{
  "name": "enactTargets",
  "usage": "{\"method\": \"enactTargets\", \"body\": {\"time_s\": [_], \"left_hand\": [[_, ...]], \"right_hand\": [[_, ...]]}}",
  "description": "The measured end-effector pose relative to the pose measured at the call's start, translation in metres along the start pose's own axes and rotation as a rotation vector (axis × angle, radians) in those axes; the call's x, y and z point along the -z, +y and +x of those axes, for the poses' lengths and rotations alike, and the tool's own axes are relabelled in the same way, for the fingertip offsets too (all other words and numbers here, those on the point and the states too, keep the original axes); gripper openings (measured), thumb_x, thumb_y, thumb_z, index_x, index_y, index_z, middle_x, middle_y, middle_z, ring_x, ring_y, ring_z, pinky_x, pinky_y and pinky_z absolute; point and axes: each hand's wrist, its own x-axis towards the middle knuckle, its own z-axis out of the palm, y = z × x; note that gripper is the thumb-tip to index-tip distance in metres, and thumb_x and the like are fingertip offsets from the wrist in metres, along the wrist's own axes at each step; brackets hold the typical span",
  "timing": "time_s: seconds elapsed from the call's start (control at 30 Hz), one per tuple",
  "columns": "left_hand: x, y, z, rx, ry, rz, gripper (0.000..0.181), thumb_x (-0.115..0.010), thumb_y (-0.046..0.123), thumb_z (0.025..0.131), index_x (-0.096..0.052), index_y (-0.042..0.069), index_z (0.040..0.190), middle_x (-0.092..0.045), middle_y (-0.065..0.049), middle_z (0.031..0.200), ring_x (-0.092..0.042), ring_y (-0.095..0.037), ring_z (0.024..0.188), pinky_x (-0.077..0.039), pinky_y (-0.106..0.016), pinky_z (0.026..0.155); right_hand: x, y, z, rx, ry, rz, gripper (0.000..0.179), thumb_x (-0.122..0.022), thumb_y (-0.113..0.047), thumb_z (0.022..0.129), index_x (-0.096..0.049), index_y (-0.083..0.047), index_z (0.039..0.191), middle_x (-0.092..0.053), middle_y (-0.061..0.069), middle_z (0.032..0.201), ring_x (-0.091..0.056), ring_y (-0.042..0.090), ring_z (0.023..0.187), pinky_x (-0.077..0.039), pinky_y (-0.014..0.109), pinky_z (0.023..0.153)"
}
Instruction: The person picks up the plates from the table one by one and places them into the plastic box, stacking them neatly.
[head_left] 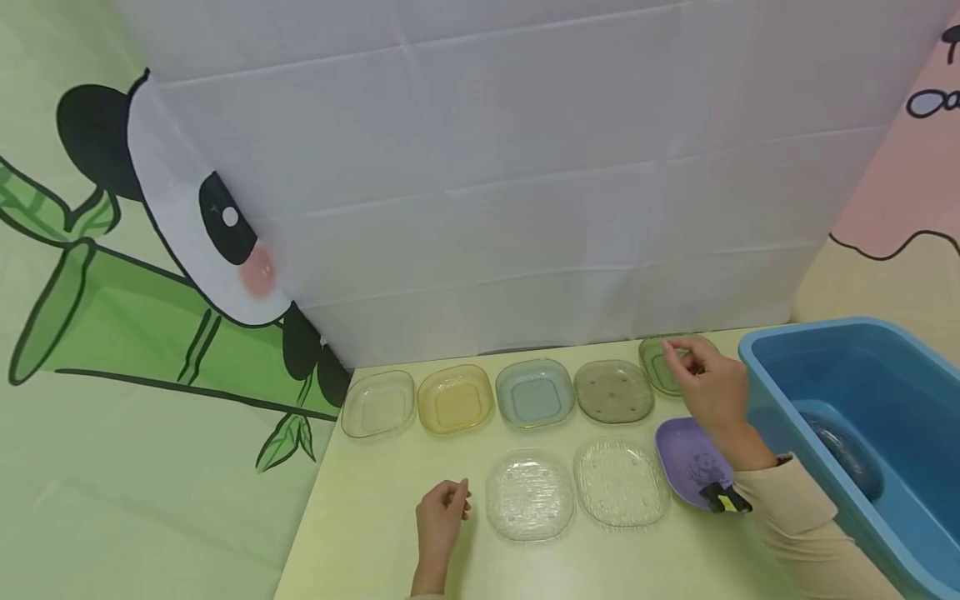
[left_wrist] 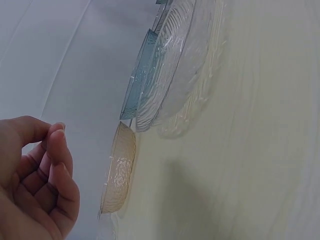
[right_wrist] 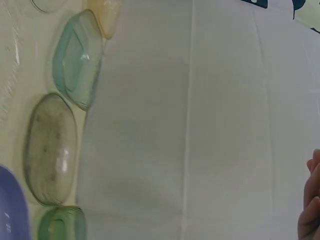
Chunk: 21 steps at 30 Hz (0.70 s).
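Note:
My left hand (head_left: 441,521) is above the table near the front, to the left of a clear ribbed plate (head_left: 531,495). Its fingers are loosely curled and hold nothing, as the left wrist view also shows. My right hand (head_left: 708,392) hovers by the green dish (head_left: 656,367) at the back right and partly covers it, its fingers bent with nothing visible between them. Under the right wrist is a purple plate (head_left: 678,450) with a dark drawing, partly hidden. At the right edge of the right wrist view only some fingers (right_wrist: 311,200) show.
Along the back stand a clear dish (head_left: 378,405), a yellow dish (head_left: 456,400), a blue dish (head_left: 536,393) and a grey-brown dish (head_left: 613,392). Another clear ribbed plate (head_left: 621,485) lies in front. A blue tub (head_left: 765,350) at the right holds a dark rounded thing (head_left: 843,454).

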Motion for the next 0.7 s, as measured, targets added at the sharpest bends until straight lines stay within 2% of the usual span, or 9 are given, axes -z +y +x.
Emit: {"method": "enactTargets", "body": {"time_s": [0.17, 0.2, 0.3, 0.4, 0.47, 0.7], "left_hand": [[0.003, 0.0, 0.002, -0.018, -0.008, 0.039, 0.025, -0.06, 0.02, 0.089, -0.065, 0.001, 0.074, -0.062, -0.004, 0.058, -0.053, -0.005, 0.047, -0.041, -0.019, 0.045], [0.004, 0.0, 0.002, -0.016, -0.006, 0.044, 0.025, -0.06, 0.02, 0.088, -0.065, 0.001, 0.073, -0.062, -0.004, 0.058, -0.053, -0.006, 0.047, -0.041, -0.019, 0.045], [0.005, 0.0, 0.002, 0.0, -0.013, 0.051, 0.023, -0.061, 0.02, 0.088, -0.065, 0.001, 0.074, -0.062, -0.004, 0.059, -0.053, -0.006, 0.047, -0.042, -0.02, 0.046], [0.004, 0.0, 0.002, 0.02, -0.02, 0.066, 0.021, -0.062, 0.02, 0.087, -0.065, 0.002, 0.075, -0.063, -0.004, 0.06, -0.054, -0.006, 0.048, -0.043, -0.02, 0.048], [0.003, -0.001, 0.001, 0.028, -0.029, 0.075, 0.021, -0.063, 0.02, 0.086, -0.065, 0.002, 0.076, -0.064, -0.004, 0.061, -0.054, -0.006, 0.049, -0.043, -0.02, 0.049], [0.004, -0.004, 0.001, 0.026, -0.059, 0.107, 0.021, -0.062, 0.019, 0.087, -0.065, 0.001, 0.078, -0.064, -0.004, 0.062, -0.056, -0.008, 0.051, -0.042, -0.021, 0.049]], "right_hand": [[-0.006, 0.018, -0.038, -0.202, -0.079, 0.03, 0.007, -0.067, -0.003, 0.079, -0.069, 0.002, 0.084, -0.056, 0.007, 0.047, -0.036, -0.011, 0.038, -0.025, 0.015, 0.035], [-0.007, 0.021, -0.045, -0.252, -0.099, 0.05, 0.008, -0.067, -0.004, 0.081, -0.069, 0.001, 0.085, -0.056, 0.003, 0.047, -0.037, -0.008, 0.037, -0.026, 0.016, 0.035], [-0.009, 0.03, -0.066, -0.43, -0.174, 0.076, 0.013, -0.065, -0.014, 0.085, -0.069, -0.002, 0.087, -0.056, 0.0, 0.049, -0.038, 0.0, 0.036, -0.029, 0.019, 0.036], [-0.01, 0.037, -0.084, -0.565, -0.242, 0.057, 0.019, -0.063, -0.023, 0.087, -0.069, -0.005, 0.087, -0.056, -0.001, 0.051, -0.039, 0.003, 0.037, -0.031, 0.022, 0.036], [-0.011, 0.041, -0.092, -0.608, -0.273, 0.031, 0.022, -0.062, -0.026, 0.088, -0.069, -0.005, 0.087, -0.058, 0.008, 0.055, -0.04, 0.003, 0.038, -0.031, 0.023, 0.036], [-0.006, 0.051, -0.104, -0.666, -0.353, -0.043, 0.021, -0.062, -0.023, 0.087, -0.069, -0.004, 0.092, -0.063, 0.009, 0.061, -0.053, 0.008, 0.046, -0.036, 0.023, 0.043]]}}
